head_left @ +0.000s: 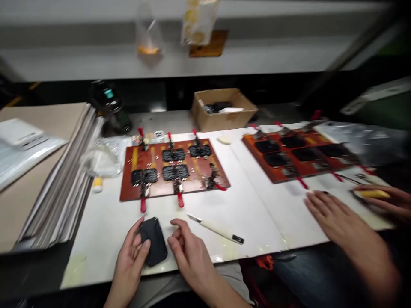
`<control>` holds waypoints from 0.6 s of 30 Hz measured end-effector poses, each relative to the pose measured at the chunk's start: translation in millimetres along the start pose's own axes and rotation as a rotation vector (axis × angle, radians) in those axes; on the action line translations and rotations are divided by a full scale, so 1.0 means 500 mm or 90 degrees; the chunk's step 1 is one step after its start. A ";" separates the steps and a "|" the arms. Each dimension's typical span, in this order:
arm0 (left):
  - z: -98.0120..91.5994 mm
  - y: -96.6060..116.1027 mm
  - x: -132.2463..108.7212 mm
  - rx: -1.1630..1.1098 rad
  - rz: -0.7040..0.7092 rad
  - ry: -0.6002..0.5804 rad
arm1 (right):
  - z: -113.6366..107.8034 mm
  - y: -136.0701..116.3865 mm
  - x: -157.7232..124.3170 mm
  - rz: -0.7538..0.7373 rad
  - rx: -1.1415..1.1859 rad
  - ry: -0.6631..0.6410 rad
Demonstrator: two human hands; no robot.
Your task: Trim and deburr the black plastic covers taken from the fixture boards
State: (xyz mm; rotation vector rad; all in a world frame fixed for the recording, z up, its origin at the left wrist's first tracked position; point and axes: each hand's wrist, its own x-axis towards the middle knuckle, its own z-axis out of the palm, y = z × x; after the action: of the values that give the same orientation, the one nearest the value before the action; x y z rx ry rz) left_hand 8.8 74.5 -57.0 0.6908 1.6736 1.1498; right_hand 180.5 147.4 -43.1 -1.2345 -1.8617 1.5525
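My left hand (130, 256) grips a flat black rectangular piece (154, 241) by its left edge, thumb on top, above the table's front edge. Just right of the piece is my right hand (191, 252), its fingers curled and the index finger stretched out, with nothing between them. A white-handled knife (218, 231) with a black end lies on the white tabletop (253, 214) beside my right hand. Beyond my hands rests a red-brown board (163, 171) carrying several black parts under clamps with red handles.
A second clamp board (302, 152) lies to the right, near another person's hands (340, 218), one holding a yellow item (374, 193). At the back stand a cardboard box (205, 119) and a dark device (112, 107). Stacked sheets (64, 188) fill the left.
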 end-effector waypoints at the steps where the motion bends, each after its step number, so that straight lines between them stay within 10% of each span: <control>1: -0.006 -0.004 0.005 -0.038 -0.007 -0.007 | 0.008 0.000 0.004 0.014 -0.010 -0.018; 12: -0.001 0.004 0.006 -0.171 -0.046 -0.011 | 0.008 -0.005 0.029 0.065 0.003 -0.100; 18: -0.094 0.046 0.028 0.196 0.003 0.023 | 0.018 -0.001 0.049 0.103 0.104 -0.082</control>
State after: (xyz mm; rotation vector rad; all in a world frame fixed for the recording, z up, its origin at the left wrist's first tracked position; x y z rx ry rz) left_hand -41.4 77.6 -36.7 0.8692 1.9015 0.9202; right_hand 160.7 162.5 -50.4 -1.2633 -1.7058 1.8704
